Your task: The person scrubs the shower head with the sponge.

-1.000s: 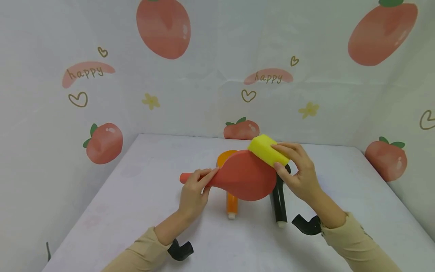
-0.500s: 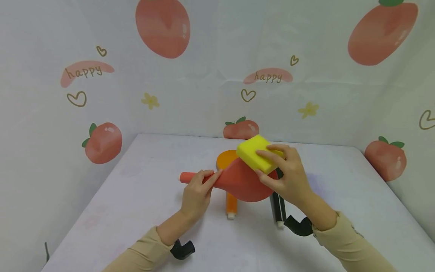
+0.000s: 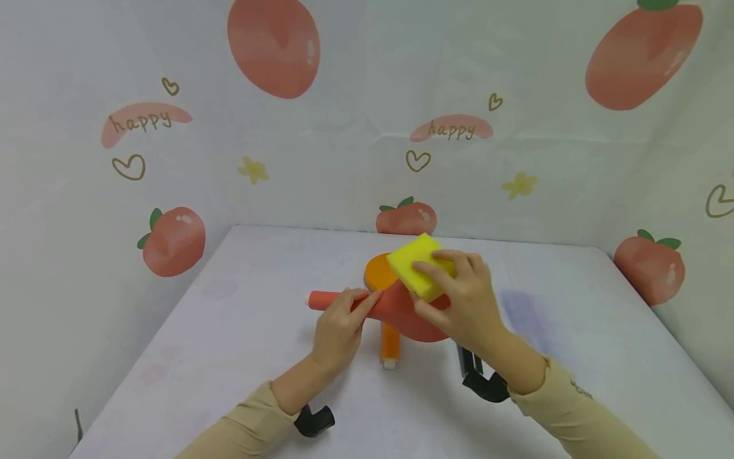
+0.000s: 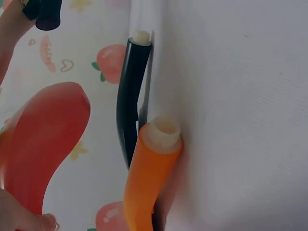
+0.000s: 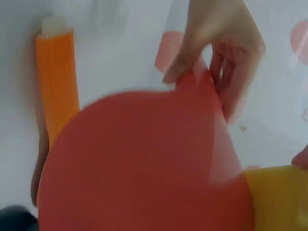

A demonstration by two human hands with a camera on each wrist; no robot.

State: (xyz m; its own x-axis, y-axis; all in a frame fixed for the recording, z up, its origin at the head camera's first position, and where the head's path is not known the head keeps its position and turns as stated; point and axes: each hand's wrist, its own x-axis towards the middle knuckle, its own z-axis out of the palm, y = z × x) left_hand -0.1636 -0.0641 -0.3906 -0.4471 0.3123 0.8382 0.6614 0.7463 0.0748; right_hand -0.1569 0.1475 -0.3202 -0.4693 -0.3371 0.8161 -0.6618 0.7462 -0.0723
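My left hand (image 3: 337,335) pinches a red paddle (image 3: 414,324) where its handle widens into the broad round face, holding it over the table with the handle pointing left. My right hand (image 3: 473,305) grips a yellow sponge (image 3: 411,264) against the upper part of that face, covering its right side. In the right wrist view the sponge (image 5: 279,197) meets the paddle's (image 5: 139,163) edge. Behind the red paddle lies an orange paddle (image 3: 390,344), its face partly hidden. The handle of a black paddle (image 3: 470,361) shows under my right wrist.
The white table (image 3: 229,357) carries the orange and black paddles, whose handles end in pale caps (image 4: 141,37). A black curved piece (image 3: 314,421) sits at my left wrist, another black piece (image 3: 487,386) at my right. A fruit-printed cloth (image 3: 344,159) hangs behind.
My right hand has slid the sponge leftward across the red paddle's face, from its upper right edge toward the handle. My left hand has shifted slightly right with the paddle.
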